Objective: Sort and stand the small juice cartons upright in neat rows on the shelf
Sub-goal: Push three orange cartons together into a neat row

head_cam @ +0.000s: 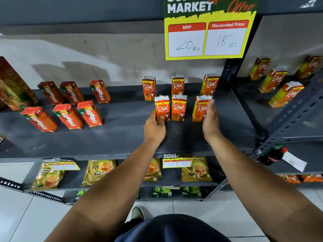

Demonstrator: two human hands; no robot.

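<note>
Orange cartons nearest the person make the front row on the grey shelf (122,137). Low on the front-left carton (162,107), the left grip (154,126) pinches it, thumb on its face and fingers along its left side. Flat with straight fingers, the right grip (210,119) touches the right side of the front-right carton (199,109). Upright between them stands the front-middle carton (179,108). Behind stands the back row (178,86), spaced wider. They look light, stiff but crushable and easily toppled: hold the side walls, mid-height, gently.
</note>
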